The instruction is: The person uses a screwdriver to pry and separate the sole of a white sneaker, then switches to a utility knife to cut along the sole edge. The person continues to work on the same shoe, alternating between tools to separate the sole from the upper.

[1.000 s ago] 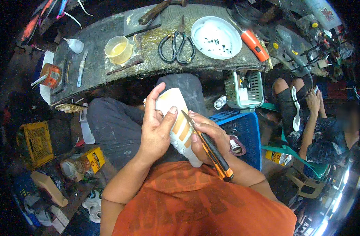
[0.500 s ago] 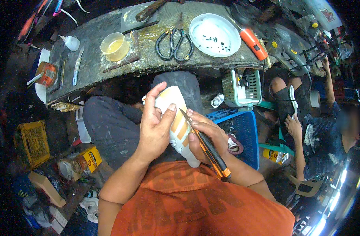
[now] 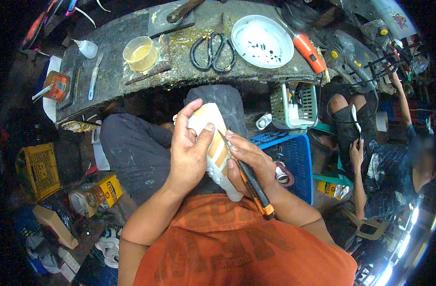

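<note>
White-and-tan shoe piece [image 3: 218, 153] | worker's left hand [image 3: 189, 155]: fingers grasping its left side | right hand [image 3: 258, 164]: clenched round orange-black knife [image 3: 252, 183], tip at its right edge | scissors [image 3: 210, 55] beyond it

The workbench's [image 3: 111, 71] front edge lay bare between blue knife [image 3: 94, 78] and cup [image 3: 140, 66]. Beyond the right hand [image 3: 251, 159], scissors [image 3: 210, 51] and bowl [image 3: 257, 31] intervened.

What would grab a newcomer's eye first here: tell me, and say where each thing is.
First, probably, the orange-and-black knife in the right hand, mid-picture, its blade close to the white-and-tan piece that the left hand holds. Then the bright orange shirt filling the lower middle. Above, on the workbench, a round white dish with black bits stands out.
</note>
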Demonstrator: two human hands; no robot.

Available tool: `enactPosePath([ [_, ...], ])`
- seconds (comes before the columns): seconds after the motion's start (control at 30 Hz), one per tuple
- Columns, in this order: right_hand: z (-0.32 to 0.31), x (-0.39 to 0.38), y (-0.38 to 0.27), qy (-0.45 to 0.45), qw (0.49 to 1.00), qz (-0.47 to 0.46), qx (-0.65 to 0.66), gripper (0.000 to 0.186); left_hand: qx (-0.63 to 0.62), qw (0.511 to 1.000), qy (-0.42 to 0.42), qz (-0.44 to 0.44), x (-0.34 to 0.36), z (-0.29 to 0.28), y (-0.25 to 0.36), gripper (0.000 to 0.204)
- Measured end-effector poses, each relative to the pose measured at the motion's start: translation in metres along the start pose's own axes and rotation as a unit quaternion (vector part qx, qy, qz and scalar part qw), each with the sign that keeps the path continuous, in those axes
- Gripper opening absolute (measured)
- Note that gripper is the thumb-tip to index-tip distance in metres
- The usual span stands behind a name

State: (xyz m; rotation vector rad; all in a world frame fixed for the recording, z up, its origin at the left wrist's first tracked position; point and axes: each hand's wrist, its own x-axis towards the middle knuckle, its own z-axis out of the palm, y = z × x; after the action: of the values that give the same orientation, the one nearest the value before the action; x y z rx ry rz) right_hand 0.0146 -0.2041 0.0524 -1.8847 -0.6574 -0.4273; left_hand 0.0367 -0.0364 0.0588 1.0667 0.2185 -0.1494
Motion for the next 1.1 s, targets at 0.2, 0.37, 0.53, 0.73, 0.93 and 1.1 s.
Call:
enactPosePath([
  [0.2, 0.000, -0.004, 0.000, -0.002, 1.000, -0.001, -0.007, 0.033, 0.001, 1.000, 0.013, 0.002, 0.000, 0.000, -0.004, 0.050],
  [0.37, 0.001, -0.006, 0.000, 0.005, 1.000, 0.003, 0.003, 0.031, 0.004, 1.000, 0.010, 0.003, -0.001, 0.001, -0.004, 0.050],
  [0.53, 0.000, -0.007, 0.000, 0.003, 1.000, -0.002, 0.003, 0.030, -0.014, 1.000, 0.007, 0.006, -0.002, 0.003, -0.004, 0.051],
  [0.73, -0.003, -0.009, -0.001, -0.002, 1.000, -0.002, -0.004, 0.029, -0.006, 1.000, 0.013, 0.011, -0.002, 0.003, -0.006, 0.050],
  [0.93, -0.003, -0.011, -0.001, -0.003, 1.000, 0.006, 0.002, 0.029, 0.004, 1.000, 0.015, 0.022, 0.000, 0.002, -0.010, 0.054],
  [1.1, -0.004, -0.013, -0.003, -0.001, 1.000, 0.007, -0.002, 0.031, 0.001, 1.000, 0.015, 0.018, 0.000, 0.001, -0.011, 0.053],
])
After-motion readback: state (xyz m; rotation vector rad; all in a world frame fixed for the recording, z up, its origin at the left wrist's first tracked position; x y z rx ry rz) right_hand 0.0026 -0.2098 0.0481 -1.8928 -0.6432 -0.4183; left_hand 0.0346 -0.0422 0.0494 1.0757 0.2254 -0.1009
